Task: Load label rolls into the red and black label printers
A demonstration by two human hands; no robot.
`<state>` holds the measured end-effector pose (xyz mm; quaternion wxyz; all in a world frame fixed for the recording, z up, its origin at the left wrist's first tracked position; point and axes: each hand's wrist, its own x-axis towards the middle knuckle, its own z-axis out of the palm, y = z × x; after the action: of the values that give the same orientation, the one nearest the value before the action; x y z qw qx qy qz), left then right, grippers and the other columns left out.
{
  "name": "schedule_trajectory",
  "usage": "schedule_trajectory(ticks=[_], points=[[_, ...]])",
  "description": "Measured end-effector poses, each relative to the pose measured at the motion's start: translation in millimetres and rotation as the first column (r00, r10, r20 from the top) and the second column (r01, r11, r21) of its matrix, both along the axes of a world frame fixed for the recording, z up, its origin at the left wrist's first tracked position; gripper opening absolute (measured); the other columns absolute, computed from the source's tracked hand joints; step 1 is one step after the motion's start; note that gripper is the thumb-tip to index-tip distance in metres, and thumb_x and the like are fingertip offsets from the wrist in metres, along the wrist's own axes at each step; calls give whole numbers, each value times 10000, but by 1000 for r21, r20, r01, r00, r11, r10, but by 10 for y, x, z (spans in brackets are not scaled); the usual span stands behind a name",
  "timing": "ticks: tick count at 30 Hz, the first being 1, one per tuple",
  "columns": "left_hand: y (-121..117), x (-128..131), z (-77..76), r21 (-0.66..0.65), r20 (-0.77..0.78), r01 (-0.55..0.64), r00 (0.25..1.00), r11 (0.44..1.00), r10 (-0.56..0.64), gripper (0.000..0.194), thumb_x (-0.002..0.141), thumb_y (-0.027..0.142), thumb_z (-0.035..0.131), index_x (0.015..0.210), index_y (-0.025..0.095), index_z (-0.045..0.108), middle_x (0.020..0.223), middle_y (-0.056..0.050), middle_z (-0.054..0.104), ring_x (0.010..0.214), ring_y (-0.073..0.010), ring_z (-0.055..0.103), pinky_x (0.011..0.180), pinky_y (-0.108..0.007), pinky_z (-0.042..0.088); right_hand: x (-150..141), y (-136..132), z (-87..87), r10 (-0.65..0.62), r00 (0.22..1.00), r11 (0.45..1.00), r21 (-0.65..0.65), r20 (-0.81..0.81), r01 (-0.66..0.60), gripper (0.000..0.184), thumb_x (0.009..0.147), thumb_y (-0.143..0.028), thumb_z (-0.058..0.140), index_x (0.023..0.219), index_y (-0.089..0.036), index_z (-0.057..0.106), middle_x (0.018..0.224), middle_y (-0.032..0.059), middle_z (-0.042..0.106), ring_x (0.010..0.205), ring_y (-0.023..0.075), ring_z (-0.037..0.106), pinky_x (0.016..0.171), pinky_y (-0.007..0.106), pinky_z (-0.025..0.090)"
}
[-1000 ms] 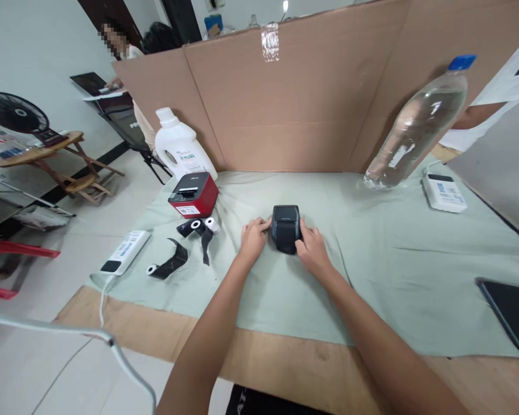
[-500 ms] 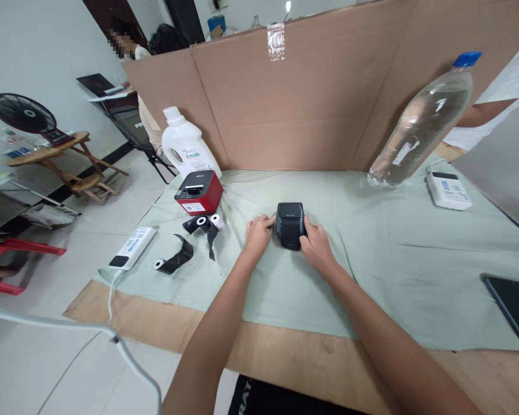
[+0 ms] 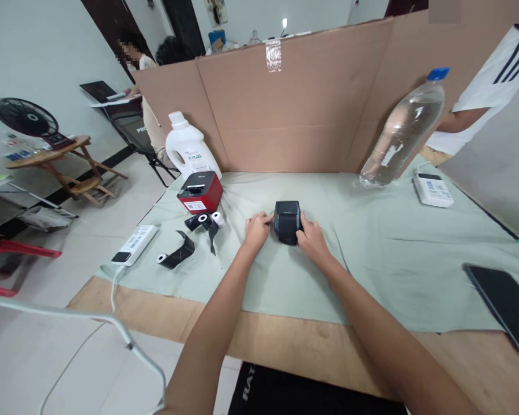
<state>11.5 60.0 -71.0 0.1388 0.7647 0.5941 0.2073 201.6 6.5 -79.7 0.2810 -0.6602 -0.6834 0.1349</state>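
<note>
A small black box-shaped device, by its look a portable printer (image 3: 288, 222), rests on the pale green cloth in front of me. My left hand (image 3: 258, 226) is at its left side, fingers partly curled, with fingertips against its edge. On the opposite side, my right hand (image 3: 312, 236) grips the casing, thumb near the front corner and fingers along the side. Left of my hands stands a red and black receipt printer (image 3: 200, 193). Black strips and paper rolls lie before it, among them a roll with a curled black strip (image 3: 177, 253).
A white jug (image 3: 190, 147) and a tilted water bottle (image 3: 404, 135) lean by the cardboard screen (image 3: 285, 115). White power strips (image 3: 135, 245) lie left and right, a phone (image 3: 504, 308) at the right front. A white cable (image 3: 112, 323) crosses the left foreground. People are behind the screen and at right.
The view has shifted slightly, so the phone and bottle appear farther left. Both hands keep their places at the sides of the black portable printer.
</note>
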Motion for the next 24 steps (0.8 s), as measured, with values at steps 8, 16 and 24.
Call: schedule_trajectory(ticks=[8, 16, 24], points=[[-7, 9, -15, 21, -27, -1, 1000, 1000, 2, 607, 874, 13, 411, 1286, 342, 713, 1021, -39, 693, 1074, -209, 594, 964, -339, 391, -4, 12, -8, -10, 1000, 1000, -17, 26, 11, 738, 861, -272, 345, 1550, -14, 402, 1242, 194, 669, 1092, 331, 540, 985, 435, 445], [22, -2, -33, 38, -22, 27, 999, 999, -27, 606, 866, 15, 424, 1294, 335, 710, 1038, -35, 696, 1082, -207, 597, 972, -326, 407, 0, 5, -4, 8, 1000, 1000, 5, 5, -8, 722, 860, -239, 354, 1546, -20, 406, 1231, 190, 686, 1078, 344, 541, 974, 458, 445], [-20, 4, -33, 46, -44, 25, 999, 999, -23, 625, 873, 8, 405, 1333, 320, 691, 1081, -59, 696, 1076, -228, 587, 992, -350, 401, 9, 38, -40, 8, 1000, 1000, 6, -1, -8, 735, 852, -242, 373, 1549, -9, 398, 1204, 217, 674, 1093, 355, 548, 988, 478, 441]])
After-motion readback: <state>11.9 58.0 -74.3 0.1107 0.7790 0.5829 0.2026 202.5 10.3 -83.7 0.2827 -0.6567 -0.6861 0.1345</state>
